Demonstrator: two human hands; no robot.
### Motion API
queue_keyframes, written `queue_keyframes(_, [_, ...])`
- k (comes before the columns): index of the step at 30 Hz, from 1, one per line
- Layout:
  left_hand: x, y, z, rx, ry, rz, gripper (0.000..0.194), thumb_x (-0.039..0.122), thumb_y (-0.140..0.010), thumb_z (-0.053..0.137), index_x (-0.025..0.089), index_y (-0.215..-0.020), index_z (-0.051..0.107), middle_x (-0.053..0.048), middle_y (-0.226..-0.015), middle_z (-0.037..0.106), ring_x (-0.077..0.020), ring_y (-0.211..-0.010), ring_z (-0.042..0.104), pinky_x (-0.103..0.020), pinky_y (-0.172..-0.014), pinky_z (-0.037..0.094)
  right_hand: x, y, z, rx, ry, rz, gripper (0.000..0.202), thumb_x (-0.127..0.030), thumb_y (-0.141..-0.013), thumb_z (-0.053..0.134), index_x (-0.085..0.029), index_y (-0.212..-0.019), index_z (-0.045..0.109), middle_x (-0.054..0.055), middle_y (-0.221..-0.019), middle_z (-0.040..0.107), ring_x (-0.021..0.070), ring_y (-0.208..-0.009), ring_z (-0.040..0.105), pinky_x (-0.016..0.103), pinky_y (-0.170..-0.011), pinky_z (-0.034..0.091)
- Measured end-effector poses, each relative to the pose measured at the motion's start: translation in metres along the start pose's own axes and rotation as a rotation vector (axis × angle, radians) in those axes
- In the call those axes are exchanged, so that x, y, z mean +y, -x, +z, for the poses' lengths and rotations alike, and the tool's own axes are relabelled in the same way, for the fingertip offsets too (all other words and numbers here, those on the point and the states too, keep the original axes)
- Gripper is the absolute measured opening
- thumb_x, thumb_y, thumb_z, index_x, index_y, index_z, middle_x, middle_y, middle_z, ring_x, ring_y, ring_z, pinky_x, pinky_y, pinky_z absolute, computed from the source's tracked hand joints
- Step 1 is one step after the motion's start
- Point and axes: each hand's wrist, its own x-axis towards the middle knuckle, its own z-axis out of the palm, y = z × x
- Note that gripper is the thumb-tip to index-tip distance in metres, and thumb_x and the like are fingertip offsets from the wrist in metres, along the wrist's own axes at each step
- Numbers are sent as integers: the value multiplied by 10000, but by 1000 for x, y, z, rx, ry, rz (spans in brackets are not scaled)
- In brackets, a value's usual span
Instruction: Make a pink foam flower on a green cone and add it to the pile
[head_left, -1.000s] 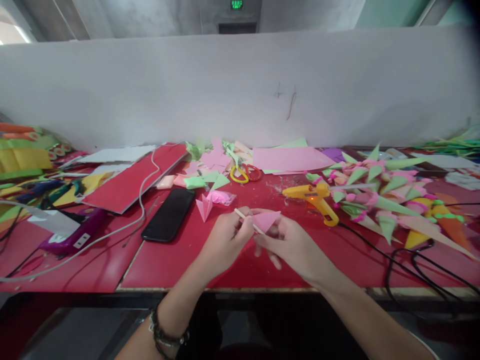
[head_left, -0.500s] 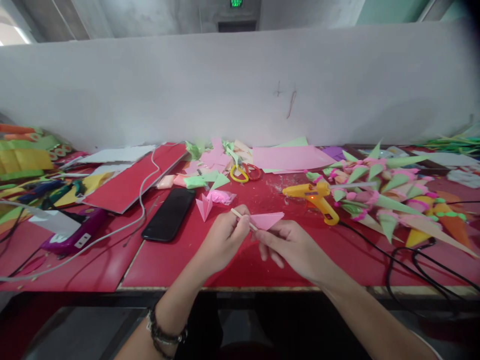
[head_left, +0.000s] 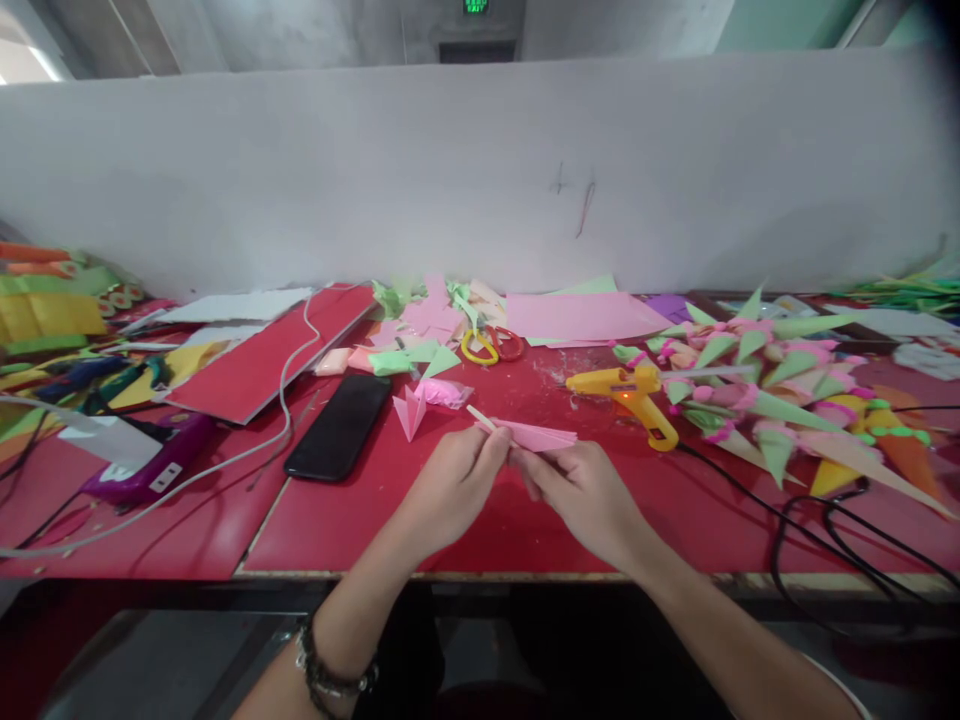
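My left hand pinches a thin pale stick between thumb and fingers, its end poking up past the thumb. My right hand is closed on a piece of folded pink paper, which lies along the stick side and reaches towards the right. The two hands meet just above the red table, their fingertips close together; the lower fingers are partly hidden. Beyond my left hand stands a pleated pink paper piece, beside a small bag of pink clay-like material.
A black phone lies left of my hands. To the right is a yellow glue gun with a black cord, beside a pile of paper cones. Scissors and paper scraps lie behind. A white cable crosses the left side.
The pink paper has turned flatter and lower along the stick. My right fingers have drawn in closer to my left hand, and the stick's end shows further out.
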Motion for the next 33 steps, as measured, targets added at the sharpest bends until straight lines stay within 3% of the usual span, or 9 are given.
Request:
queue_keyframes(7, [0,1,1,34,-114,-9,362,323,-869,267,180,-545,339,38,-506,386,-89,-469,367,-233,-478,245,0,0,1,-2,102,-68,347,-271,-840,394,-178,-508,435,-28,-447,444,88,-420,424,210,-453,305])
queue_keyframes(13, [-5,0,-1,35,-145,-63,380,374,-862,254,184,-538,312,44,-485,326,-88,-451,322,-241,-457,214,-2,2,3,25,-31,-7,250,-287,-827,427,-173,-610,474,-24,-503,487,84,-442,436,192,-428,310])
queue_keyframes(20, [-4,0,-1,25,-144,-68,378,351,-861,262,175,-538,350,42,-495,348,-89,-470,339,-234,-471,236,-1,1,1,-47,-1,-18,359,-285,-858,361,-176,-519,403,-38,-456,410,70,-414,379,199,-438,281])
queue_keyframes(25, [-6,-1,0,36,-69,-106,365,374,-857,281,175,-558,348,46,-500,340,-81,-459,318,-227,-453,233,-1,0,2,-15,38,-32,347,-295,-848,372,-187,-518,381,-38,-458,387,85,-437,385,214,-457,273])
queue_keyframes(28, [-3,-1,-2,-57,100,-98,391,399,-857,289,171,-548,363,47,-482,365,-74,-449,349,-213,-472,292,-2,0,0,-75,-104,30,373,-331,-850,365,-181,-510,383,-40,-456,377,75,-429,358,211,-443,262])
queue_keyframes(33, [2,1,-10,-174,222,18,334,343,-853,342,161,-587,431,50,-479,430,-62,-463,404,-189,-517,339,-1,3,-4,-257,-640,284,332,-429,-813,426,-171,-604,432,-70,-421,369,48,-372,265,189,-370,176])
